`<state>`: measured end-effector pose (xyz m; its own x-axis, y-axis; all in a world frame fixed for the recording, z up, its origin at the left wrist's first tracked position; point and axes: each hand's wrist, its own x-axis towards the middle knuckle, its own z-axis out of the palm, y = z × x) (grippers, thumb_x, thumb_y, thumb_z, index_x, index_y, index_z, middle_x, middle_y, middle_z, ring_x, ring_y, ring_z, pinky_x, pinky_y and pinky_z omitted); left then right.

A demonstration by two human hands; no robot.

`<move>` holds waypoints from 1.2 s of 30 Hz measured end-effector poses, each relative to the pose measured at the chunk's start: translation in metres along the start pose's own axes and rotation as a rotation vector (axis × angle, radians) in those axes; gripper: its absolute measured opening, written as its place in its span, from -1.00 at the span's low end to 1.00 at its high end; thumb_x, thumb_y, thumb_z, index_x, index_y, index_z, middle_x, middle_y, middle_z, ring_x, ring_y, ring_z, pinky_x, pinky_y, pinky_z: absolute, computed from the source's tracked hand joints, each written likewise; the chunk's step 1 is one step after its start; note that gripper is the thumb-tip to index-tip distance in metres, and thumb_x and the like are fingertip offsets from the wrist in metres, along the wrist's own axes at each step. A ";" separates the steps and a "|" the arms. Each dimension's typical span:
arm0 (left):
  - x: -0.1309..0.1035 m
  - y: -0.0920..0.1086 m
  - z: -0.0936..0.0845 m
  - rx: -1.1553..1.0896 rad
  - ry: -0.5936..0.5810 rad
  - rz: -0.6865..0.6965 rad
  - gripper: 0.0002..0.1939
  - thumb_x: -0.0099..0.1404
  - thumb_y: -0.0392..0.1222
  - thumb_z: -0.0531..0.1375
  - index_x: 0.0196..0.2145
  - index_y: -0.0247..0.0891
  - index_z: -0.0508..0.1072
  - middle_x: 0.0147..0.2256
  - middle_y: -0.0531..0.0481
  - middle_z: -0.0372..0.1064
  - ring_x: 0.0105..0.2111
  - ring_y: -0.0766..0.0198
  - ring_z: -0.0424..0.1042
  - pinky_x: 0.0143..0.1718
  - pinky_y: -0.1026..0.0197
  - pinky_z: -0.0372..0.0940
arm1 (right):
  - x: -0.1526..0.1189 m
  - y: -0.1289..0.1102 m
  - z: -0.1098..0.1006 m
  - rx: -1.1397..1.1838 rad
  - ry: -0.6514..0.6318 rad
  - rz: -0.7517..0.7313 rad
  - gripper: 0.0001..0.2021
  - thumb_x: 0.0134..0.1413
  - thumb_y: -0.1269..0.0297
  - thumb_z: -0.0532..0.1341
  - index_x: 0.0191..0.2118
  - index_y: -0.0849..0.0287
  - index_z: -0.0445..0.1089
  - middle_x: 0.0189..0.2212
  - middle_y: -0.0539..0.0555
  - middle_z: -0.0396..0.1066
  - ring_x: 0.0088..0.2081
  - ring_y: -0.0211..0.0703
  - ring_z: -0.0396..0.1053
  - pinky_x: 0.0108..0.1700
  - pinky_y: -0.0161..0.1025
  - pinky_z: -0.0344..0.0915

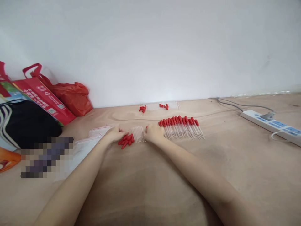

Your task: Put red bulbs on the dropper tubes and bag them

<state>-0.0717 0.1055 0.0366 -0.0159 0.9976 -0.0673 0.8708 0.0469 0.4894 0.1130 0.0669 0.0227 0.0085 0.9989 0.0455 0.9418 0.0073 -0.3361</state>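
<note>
My left hand reaches its fingertips into a small pile of red rubber bulbs, pinching at one on the upper edge. Just right of the pile lies a row of bare clear glass dropper tubes, side by side. My right hand is closed at the right end of that row. A bit of red shows by its fingertips, apparently the bulb of a dropper; the rest is hidden by the hand. Beside it, a slanted row of droppers with red bulbs fitted stretches to the right.
Toward the wall, more red bulbs and tubes lie on a clear plastic bag. Other clear bags lie beside my left forearm. Red bags and a black bag stand at left. A power strip sits at right.
</note>
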 end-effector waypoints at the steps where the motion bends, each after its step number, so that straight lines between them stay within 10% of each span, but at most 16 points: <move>1: -0.001 -0.001 0.001 0.031 -0.029 -0.009 -0.67 -0.05 -0.02 0.19 -0.79 -0.26 0.28 -0.80 0.08 0.17 -0.69 0.30 0.19 -0.60 0.29 -0.03 | 0.001 -0.004 0.001 -0.003 -0.024 0.002 -0.73 0.00 0.22 0.06 -0.24 0.22 0.41 -0.24 0.24 0.42 -0.21 -0.05 0.39 -0.29 -0.22 0.26; 10: -0.003 0.003 0.003 0.226 -0.094 -0.016 -0.59 0.07 0.03 0.08 -0.79 -0.24 0.27 -0.79 0.08 0.18 -0.68 0.30 0.20 -0.61 0.28 -0.05 | 0.010 -0.017 0.008 -0.054 -0.078 -0.022 -0.77 0.01 0.37 0.08 -0.25 0.27 0.43 -0.27 0.32 0.43 -0.19 -0.05 0.39 -0.28 -0.22 0.28; 17: -0.001 0.005 0.000 0.289 0.072 0.014 -0.70 0.09 -0.01 0.07 -0.65 -0.24 0.34 -0.65 0.05 0.28 -0.57 0.24 0.30 -0.58 0.29 0.00 | 0.019 -0.009 0.006 -0.087 -0.033 -0.004 -0.75 0.05 0.40 0.04 -0.26 0.34 0.44 -0.33 0.36 0.43 -0.21 -0.02 0.40 -0.31 -0.21 0.28; 23: -0.023 0.033 0.010 0.199 0.165 0.295 -0.76 0.21 -0.05 0.00 -0.40 -0.25 0.33 -0.37 -0.01 0.39 -0.38 0.24 0.35 -0.42 0.30 0.14 | 0.016 0.002 -0.003 -0.095 0.025 0.026 -0.74 0.07 0.40 0.00 -0.24 0.37 0.39 -0.33 0.37 0.42 -0.22 -0.03 0.39 -0.32 -0.23 0.26; 36: -0.084 0.060 0.091 -0.059 0.109 0.929 -0.81 0.26 -0.27 -0.02 -0.25 -0.27 0.36 -0.31 -0.08 0.28 -0.32 0.24 0.31 -0.27 0.18 0.24 | -0.075 0.138 -0.010 0.250 0.312 -0.602 -0.75 0.12 0.43 -0.07 -0.10 0.23 0.21 -0.35 0.14 0.34 -0.32 -0.18 0.28 -0.28 -0.24 0.19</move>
<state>0.0263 0.0200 -0.0077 0.6254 0.6353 0.4531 0.5312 -0.7719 0.3492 0.2456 -0.0075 -0.0179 -0.3567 0.7591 0.5446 0.7089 0.5996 -0.3715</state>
